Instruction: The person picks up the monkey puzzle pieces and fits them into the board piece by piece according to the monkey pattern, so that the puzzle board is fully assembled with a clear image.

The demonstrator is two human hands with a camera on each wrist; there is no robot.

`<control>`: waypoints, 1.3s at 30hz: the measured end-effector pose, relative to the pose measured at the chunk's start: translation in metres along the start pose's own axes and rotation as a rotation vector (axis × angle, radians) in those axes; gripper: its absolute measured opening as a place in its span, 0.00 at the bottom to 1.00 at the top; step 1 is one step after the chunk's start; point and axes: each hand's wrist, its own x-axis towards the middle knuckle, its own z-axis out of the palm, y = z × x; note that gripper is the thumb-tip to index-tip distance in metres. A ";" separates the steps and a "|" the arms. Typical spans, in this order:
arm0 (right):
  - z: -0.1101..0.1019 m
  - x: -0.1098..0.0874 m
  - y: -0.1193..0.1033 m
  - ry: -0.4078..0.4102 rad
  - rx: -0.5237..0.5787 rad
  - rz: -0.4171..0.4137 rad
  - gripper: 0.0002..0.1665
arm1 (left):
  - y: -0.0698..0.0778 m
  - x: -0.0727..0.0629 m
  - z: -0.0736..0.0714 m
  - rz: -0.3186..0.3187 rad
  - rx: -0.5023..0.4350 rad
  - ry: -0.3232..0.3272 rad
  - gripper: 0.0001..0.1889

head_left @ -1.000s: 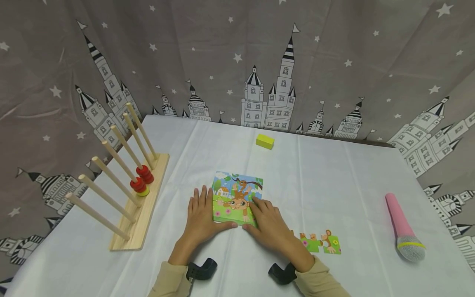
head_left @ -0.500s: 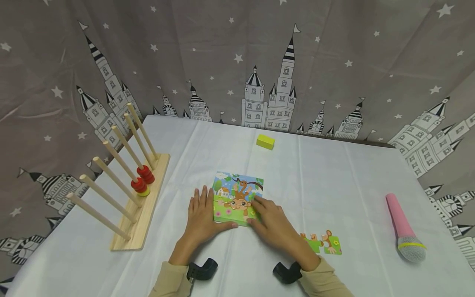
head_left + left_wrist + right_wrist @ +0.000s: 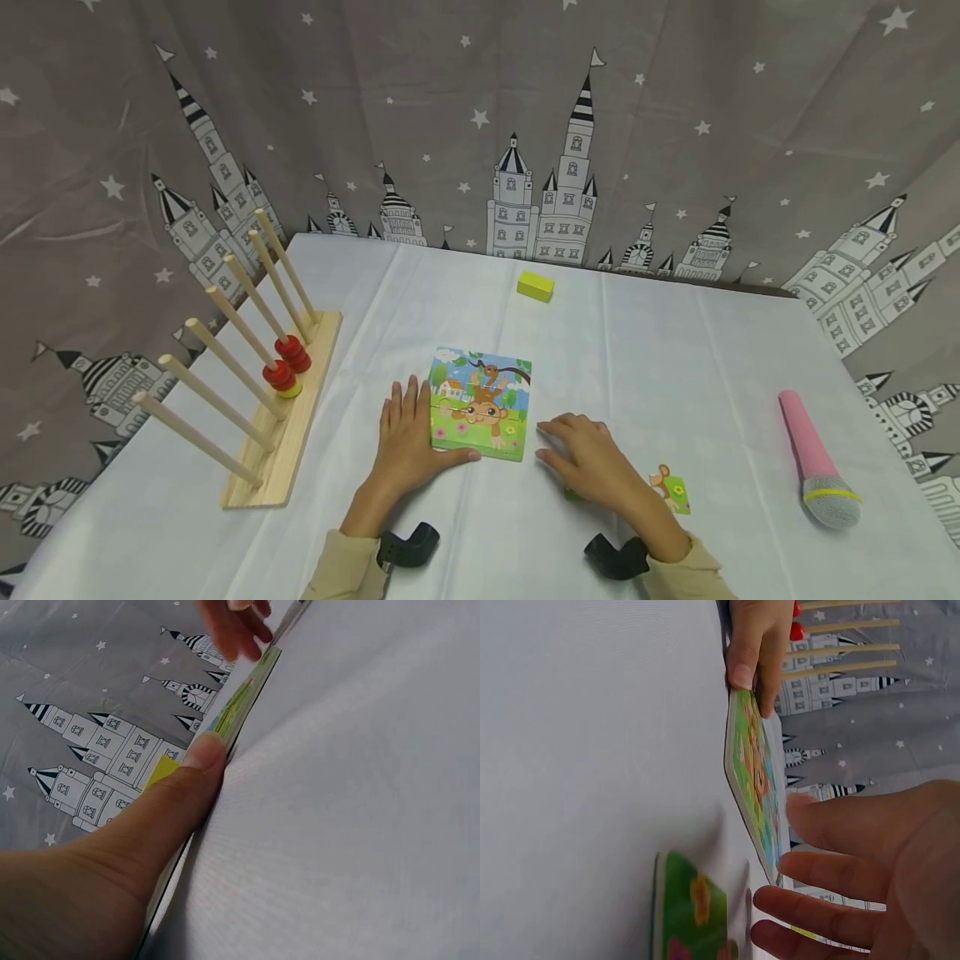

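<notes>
A square jigsaw puzzle [image 3: 480,404] with a monkey picture lies on the white cloth. My left hand [image 3: 408,433] rests along its left side, fingers straight and thumb at the near edge; in the left wrist view the thumb [image 3: 204,752] touches that edge. To the right of the puzzle, apart from it, is my right hand [image 3: 592,458], its fingers loosely bent with nothing between them. Loose puzzle pieces lie under and beside it: a piece with a monkey's ear [image 3: 675,493] shows past the wrist, while others are mostly hidden. In the right wrist view a green flowered piece [image 3: 694,907] appears close up.
At the left stands a wooden peg rack [image 3: 315,400] with red and yellow rings on two pegs. A yellow block [image 3: 536,287] lies toward the back. On the right is a pink toy microphone [image 3: 817,462]. A grey castle-print curtain [image 3: 420,108] hangs behind the table.
My right hand has left the puzzle's right edge and moved right, over the loose pieces, uncovering the puzzle's lower right corner. The left hand has stayed in place.
</notes>
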 end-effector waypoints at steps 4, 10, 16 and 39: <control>-0.006 -0.010 0.008 -0.023 0.004 0.032 0.20 | -0.001 0.000 0.000 0.004 0.004 0.001 0.64; -0.014 -0.025 0.022 -0.037 0.001 0.074 0.20 | 0.000 0.000 0.000 0.005 0.000 0.004 0.64; -0.020 -0.035 0.035 -0.043 0.066 0.087 0.22 | -0.001 -0.001 0.000 0.005 -0.004 0.001 0.64; -0.006 -0.044 0.030 0.011 -0.072 0.052 0.30 | -0.001 0.000 0.001 0.008 -0.004 0.007 0.64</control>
